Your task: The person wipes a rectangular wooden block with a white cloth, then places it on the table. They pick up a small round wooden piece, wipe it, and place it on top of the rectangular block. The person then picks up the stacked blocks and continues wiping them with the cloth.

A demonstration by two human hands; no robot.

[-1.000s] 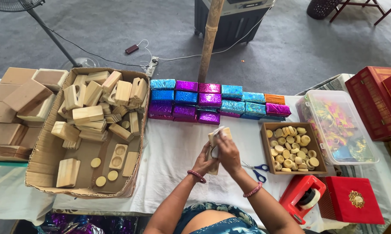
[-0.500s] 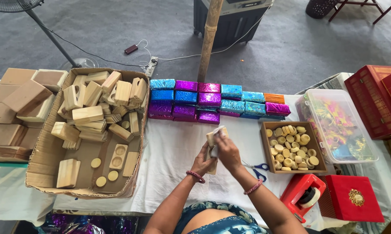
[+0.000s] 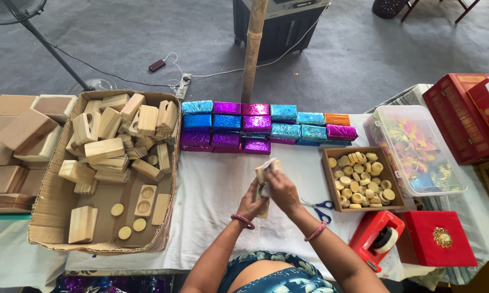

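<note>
Inspecting the white-clothed table [image 3: 217, 184], I see both hands raised over its middle, closed around one wooden block [image 3: 266, 169]. My left hand [image 3: 251, 203] clasps the block's lower part from below; my right hand [image 3: 280, 187] grips its upper part, fingers wrapped over a bit of white material that I cannot identify. Just right lie blue-handled scissors [image 3: 321, 209] and a wooden tray of round discs [image 3: 361, 178]. A cardboard box of wooden blocks [image 3: 106, 173] sits left; shiny foil-wrapped blocks [image 3: 255, 127] line the far edge.

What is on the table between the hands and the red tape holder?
In the head view, blue-handled scissors lie on the white cloth between the right hand and the red tape holder.
</note>
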